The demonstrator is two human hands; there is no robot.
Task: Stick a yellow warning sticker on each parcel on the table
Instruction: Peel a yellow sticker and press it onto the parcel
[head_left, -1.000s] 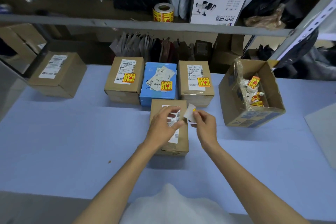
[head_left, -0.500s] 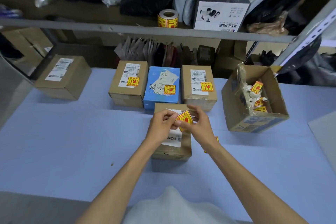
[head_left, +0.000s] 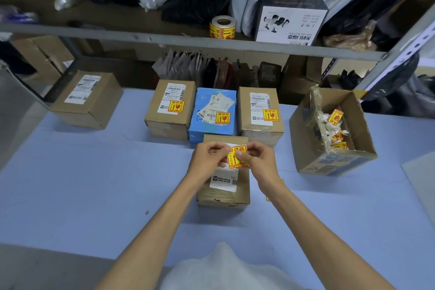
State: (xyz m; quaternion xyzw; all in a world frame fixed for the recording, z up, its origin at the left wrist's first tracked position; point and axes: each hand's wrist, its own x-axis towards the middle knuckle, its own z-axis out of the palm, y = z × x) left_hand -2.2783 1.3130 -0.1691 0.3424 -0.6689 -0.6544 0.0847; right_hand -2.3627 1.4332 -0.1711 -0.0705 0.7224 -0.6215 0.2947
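I count five parcels on the table [head_left: 70, 183]: a row of three [head_left: 209, 128] at twelve o'clock, each bearing one yellow sticker, one bare box [head_left: 87, 101] at ten o'clock, and the near parcel [head_left: 226, 193]. Above it my left hand [head_left: 207, 160] and right hand [head_left: 261, 161] both pinch one warning sticker [head_left: 234, 162]. One open carton [head_left: 329, 165] sits at two o'clock.

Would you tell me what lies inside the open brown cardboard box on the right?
Inside the open brown cardboard box lie crumpled white paper scraps and several yellow-and-red warning stickers. Its near wall hides the bottom.
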